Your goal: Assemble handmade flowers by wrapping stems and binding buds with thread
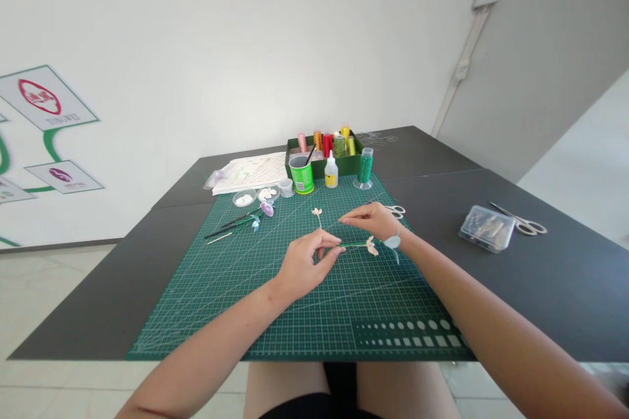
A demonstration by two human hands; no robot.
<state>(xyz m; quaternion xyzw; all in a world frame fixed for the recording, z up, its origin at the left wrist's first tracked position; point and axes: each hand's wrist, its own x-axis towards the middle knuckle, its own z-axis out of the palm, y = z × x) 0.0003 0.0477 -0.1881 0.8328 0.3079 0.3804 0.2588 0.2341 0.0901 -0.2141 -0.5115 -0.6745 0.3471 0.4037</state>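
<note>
Green wire stem (354,245) w/ a small cream flower (372,247) and a pale blue leaf (392,241) sits low over the cutting mat (236,288) at centre of the tabletop (565,275); left hand (302,265) has its grip pinched shut on the stem's bare end, right hand (376,219) w/ fingers curled near the flower end, can't tell if it's closed on anything. Prob. very light, thin, bendy; petals look fragile, so best held on bare stem, not the bloom. Scissors (396,211) just beyond right hand, glue bottle (331,172) & green can (301,175) further back.

Scissors (521,222) lie beside a clear plastic box (486,228) on the table (565,281).
</note>
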